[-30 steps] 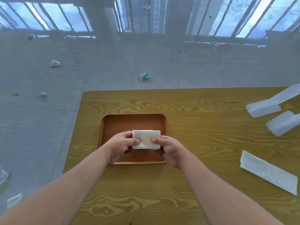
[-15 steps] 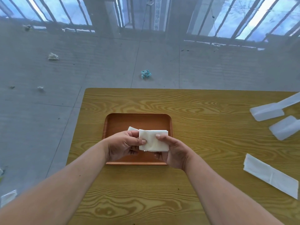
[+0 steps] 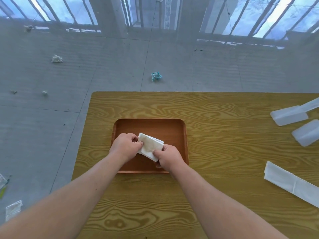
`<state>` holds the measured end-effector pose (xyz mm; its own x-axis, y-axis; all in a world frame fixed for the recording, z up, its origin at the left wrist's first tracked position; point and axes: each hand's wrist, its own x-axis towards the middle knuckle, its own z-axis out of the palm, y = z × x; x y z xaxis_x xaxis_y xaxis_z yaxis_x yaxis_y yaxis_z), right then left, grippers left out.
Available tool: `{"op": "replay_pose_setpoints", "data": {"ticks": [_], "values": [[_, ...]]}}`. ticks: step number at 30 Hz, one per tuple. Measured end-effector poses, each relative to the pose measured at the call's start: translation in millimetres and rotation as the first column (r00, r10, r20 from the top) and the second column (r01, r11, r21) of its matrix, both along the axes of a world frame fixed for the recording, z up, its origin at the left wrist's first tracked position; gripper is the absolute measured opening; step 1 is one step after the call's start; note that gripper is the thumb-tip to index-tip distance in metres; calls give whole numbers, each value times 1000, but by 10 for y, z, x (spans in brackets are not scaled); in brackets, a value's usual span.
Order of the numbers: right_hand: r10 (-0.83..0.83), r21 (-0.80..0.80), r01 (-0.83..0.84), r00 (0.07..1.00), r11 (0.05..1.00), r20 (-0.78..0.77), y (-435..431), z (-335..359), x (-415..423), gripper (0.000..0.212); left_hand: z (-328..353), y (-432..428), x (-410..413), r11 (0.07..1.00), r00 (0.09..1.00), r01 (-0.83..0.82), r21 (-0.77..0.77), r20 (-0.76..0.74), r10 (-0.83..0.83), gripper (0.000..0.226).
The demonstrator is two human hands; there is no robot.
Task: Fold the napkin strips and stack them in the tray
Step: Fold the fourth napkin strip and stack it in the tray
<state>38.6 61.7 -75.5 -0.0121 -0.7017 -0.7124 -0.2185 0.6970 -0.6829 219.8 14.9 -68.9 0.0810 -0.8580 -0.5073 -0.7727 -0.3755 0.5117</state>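
Head view: folded napkin [image 3: 150, 147] tilted above the brown tray [image 3: 176, 125] on the bench [image 3: 215, 107], pinched at opposite ends in the closed grip of left hand [image 3: 125, 147] and right hand [image 3: 168, 156].

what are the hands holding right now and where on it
A folded napkin, held over the tray: the left hand pinches its left end, the right hand its near right corner.

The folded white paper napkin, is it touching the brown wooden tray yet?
Cannot tell. In the head view both hands, left hand and right hand, pinch the folded white paper napkin over the brown wooden tray; neither contact nor gap shows beneath it.
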Motion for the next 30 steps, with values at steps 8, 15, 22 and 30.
{"op": "replay_pose_setpoints", "data": {"ticks": [8, 15, 22, 30], "values": [[55, -68, -67, 984, 995, -170, -110, -34, -142, 15, -124, -6, -47, 992, 992, -56, 111, -110, 68, 11], [112, -60, -127, 973, 990, -203, -182, 29, -241, 32, -144, 4, -44, 992, 985, -93, 87, -140, 105, 16], [175, -62, -212, 915, 975, -363, -254, 23, -282, 20, -106, -77, -122, 998, 998, -16, 62, 54, 12, 25], [328, -6, -424, 708, 905, -625, -274, -45, -292, 32, -143, -14, -94, 993, 963, 79, 86, 250, -98, 34]]}}
